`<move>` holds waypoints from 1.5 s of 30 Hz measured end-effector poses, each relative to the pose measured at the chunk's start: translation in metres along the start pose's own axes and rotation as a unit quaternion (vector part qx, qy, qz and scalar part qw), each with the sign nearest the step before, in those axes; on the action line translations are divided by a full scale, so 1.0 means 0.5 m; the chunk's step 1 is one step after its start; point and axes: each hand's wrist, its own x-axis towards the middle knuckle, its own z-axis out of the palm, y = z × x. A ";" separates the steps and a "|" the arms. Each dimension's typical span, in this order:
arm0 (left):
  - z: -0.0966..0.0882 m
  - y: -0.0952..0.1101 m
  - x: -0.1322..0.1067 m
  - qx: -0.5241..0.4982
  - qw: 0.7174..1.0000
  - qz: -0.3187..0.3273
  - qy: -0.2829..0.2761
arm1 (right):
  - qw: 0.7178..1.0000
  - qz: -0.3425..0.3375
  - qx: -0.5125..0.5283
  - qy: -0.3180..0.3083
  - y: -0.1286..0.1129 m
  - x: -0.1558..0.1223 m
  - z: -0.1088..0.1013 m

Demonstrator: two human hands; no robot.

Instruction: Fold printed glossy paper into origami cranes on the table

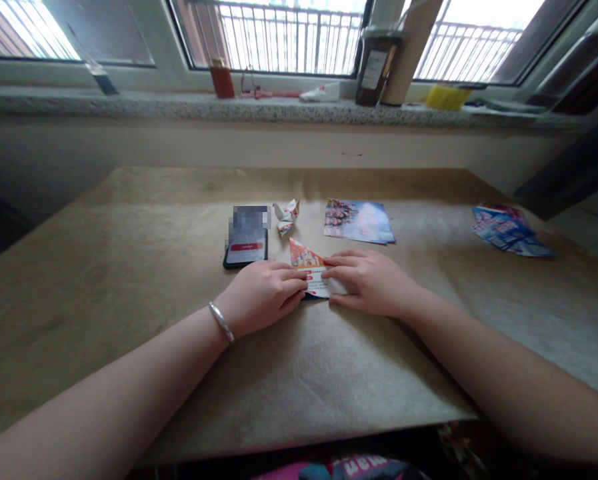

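Observation:
A small folded piece of printed paper (pixel 311 267) lies on the brown paper-covered table (pixel 129 280), its point tilted up at the far end. My left hand (pixel 263 295), with a silver bracelet on the wrist, has its fingers curled onto the paper's left edge. From the right, my right hand (pixel 371 281) lies flat over the paper's right part, fingers stretched out and pressing it down. Both hands touch the paper and almost meet over it.
A black phone (pixel 247 237) lies just beyond my left hand. A small folded paper figure (pixel 285 216) sits behind it, with a printed sheet (pixel 359 221) to its right and more sheets (pixel 509 231) far right. The windowsill holds a red cup (pixel 222 79) and a dark jar (pixel 376 67).

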 end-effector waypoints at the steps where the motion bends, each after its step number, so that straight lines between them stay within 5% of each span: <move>1: -0.001 0.001 0.001 0.000 1.000 -0.001 -0.001 | 1.000 -0.005 0.001 0.002 0.000 -0.001 0.001; 10: -0.005 0.004 0.003 -0.003 0.999 -0.037 -0.032 | 1.000 -0.016 -0.023 -0.002 -0.022 0.004 0.008; 21: -0.008 -0.002 0.000 -0.002 0.997 -0.077 -0.032 | 0.993 0.112 0.025 0.022 -0.025 0.009 0.020; 36: -0.001 -0.005 -0.007 -0.020 0.999 -0.003 -0.027 | 0.957 0.230 0.157 0.087 0.007 0.007 0.014; 45: -0.006 -0.004 -0.003 -0.016 0.998 0.007 -0.053 | 0.929 0.339 0.125 0.080 0.031 0.002 0.007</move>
